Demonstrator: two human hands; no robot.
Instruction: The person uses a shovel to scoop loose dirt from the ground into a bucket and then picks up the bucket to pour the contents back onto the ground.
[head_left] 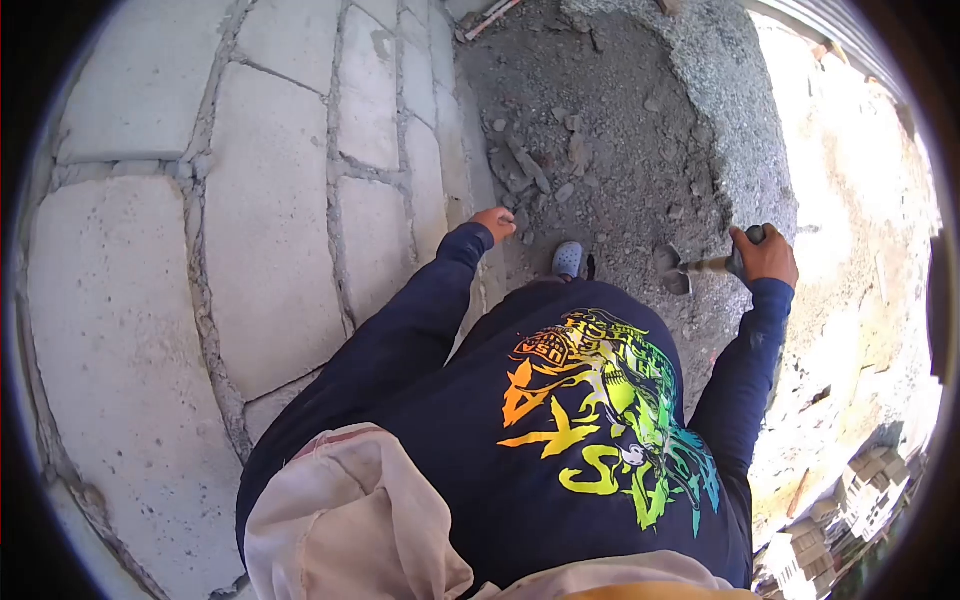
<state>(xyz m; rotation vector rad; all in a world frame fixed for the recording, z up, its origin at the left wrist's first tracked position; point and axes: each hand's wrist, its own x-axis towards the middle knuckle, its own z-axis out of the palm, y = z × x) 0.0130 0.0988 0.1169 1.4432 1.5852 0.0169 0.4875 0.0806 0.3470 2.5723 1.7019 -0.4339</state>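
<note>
My right hand (768, 257) is wrapped around the dark grip of a hammer (710, 265). Its metal head points left, over the gravelly ground. On the other side, my left hand (496, 223) is closed beside the foot of the block wall (270, 210), fingers bent toward the dirt. Whatever those fingers pinch is too small to make out. Just beyond them lie broken grey chunks (525, 165) and loose stones. A grey clog (567, 259) shows on my foot between the two hands.
Large pale blocks with rough mortar joints rise along my left. Grey gravel (735, 110) is heaped ahead and to the right of the dark soil (630, 130). Bright sunlit ground (840, 270) stretches right, with stacked blocks (805, 550) at lower right. A reddish-white stick (490, 18) lies far ahead.
</note>
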